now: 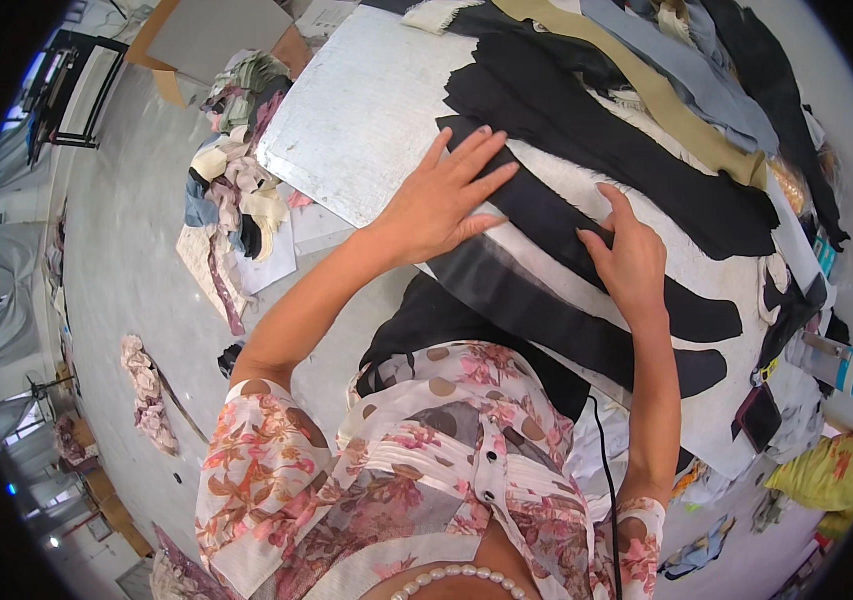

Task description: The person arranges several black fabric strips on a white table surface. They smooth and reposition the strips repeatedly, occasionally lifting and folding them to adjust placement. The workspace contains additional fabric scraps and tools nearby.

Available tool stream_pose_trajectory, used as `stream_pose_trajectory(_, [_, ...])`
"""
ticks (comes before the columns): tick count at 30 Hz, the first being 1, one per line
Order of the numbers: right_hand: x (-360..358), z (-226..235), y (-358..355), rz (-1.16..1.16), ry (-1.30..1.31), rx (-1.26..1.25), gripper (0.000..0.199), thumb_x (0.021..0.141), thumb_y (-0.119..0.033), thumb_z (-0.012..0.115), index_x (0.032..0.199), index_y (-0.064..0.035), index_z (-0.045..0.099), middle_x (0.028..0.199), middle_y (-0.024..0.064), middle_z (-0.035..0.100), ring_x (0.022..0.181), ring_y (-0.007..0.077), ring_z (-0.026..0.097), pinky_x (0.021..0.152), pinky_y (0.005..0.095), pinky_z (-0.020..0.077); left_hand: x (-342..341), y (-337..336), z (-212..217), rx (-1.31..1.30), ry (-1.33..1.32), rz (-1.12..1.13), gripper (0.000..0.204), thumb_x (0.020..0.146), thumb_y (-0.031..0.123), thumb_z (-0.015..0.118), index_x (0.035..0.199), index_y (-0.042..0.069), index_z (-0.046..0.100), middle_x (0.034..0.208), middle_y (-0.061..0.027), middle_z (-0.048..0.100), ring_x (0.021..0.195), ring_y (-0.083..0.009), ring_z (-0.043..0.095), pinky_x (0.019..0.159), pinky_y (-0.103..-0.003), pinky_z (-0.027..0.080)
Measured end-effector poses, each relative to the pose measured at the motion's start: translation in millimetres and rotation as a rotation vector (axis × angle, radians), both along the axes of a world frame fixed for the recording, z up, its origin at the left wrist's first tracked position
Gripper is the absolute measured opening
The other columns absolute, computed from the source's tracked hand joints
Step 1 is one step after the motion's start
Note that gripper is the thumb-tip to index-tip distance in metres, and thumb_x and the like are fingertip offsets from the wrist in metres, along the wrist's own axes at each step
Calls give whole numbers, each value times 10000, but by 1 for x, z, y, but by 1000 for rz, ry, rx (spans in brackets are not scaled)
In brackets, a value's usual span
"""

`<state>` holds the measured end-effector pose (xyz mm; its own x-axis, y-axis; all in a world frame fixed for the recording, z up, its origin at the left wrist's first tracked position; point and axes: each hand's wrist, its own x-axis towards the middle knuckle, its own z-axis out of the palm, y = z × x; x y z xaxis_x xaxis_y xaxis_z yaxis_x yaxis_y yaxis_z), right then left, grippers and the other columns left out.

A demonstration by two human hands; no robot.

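A long black fabric strip [557, 212] with a rounded end lies slantwise across the pale work table [342, 105]. My left hand [439, 198] rests flat on its upper left end, fingers stretched out. Over the strip's middle is my right hand [632, 250], its thumb at the strip and its index finger apart over the pale surface beyond; the other fingers are partly hidden. Closer to my body, a second black strip [537, 300] curves along the table edge, passing under my right forearm. Beyond the first strip lies a wider stack of black fabric pieces [597, 140].
Khaki fabric [637, 75] and grey-blue fabric [692, 85] lie at the far right. A dark phone [759, 415] sits at the right side, above a yellow bag [827, 470]. Fabric scraps [247, 190] are heaped left of the table. A black cable [603, 450] hangs beside my body.
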<state>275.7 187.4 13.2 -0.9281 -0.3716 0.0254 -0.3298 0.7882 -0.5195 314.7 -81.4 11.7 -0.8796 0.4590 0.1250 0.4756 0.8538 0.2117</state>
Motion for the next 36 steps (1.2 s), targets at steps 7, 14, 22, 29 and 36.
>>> stream_pose_trajectory(7, [6,9,11,1,-45,47,550,771,-152,784,1271,-75,567,721,117,674,652,308,654,612,407,495,-11,-21,-3,-58,-77,-121,615,989,528,445,1487,167,423,1596,-125,263,1493,-286,201,1215,-502,154])
stream_pose_trajectory(14, [6,38,47,-59,68,121,304,859,-141,686,1149,-68,632,716,97,663,622,283,645,585,373,486,-11,-18,7,-156,-21,-118,674,963,620,380,1494,207,417,1616,-109,220,1502,-300,169,1224,-512,98])
stream_pose_trajectory(22, [15,13,40,211,-112,-335,207,861,67,551,1036,2,640,826,97,637,694,174,602,645,277,475,-4,35,-4,-54,-162,-400,813,922,685,400,1504,118,372,1602,-149,241,1498,-308,188,1213,-534,89])
stream_pose_trajectory(29, [37,45,52,67,-84,-343,121,827,36,661,942,2,649,819,73,630,640,141,568,605,254,450,8,34,5,11,-95,-356,746,937,632,425,1441,84,456,1574,-168,296,1483,-337,221,1192,-564,121])
stream_pose_trajectory(36, [103,32,47,35,12,-276,170,743,-54,762,864,-44,642,785,68,599,685,223,619,593,306,489,53,66,2,359,10,-395,490,752,151,787,1212,89,628,1419,-110,518,1395,-337,414,1142,-601,251])
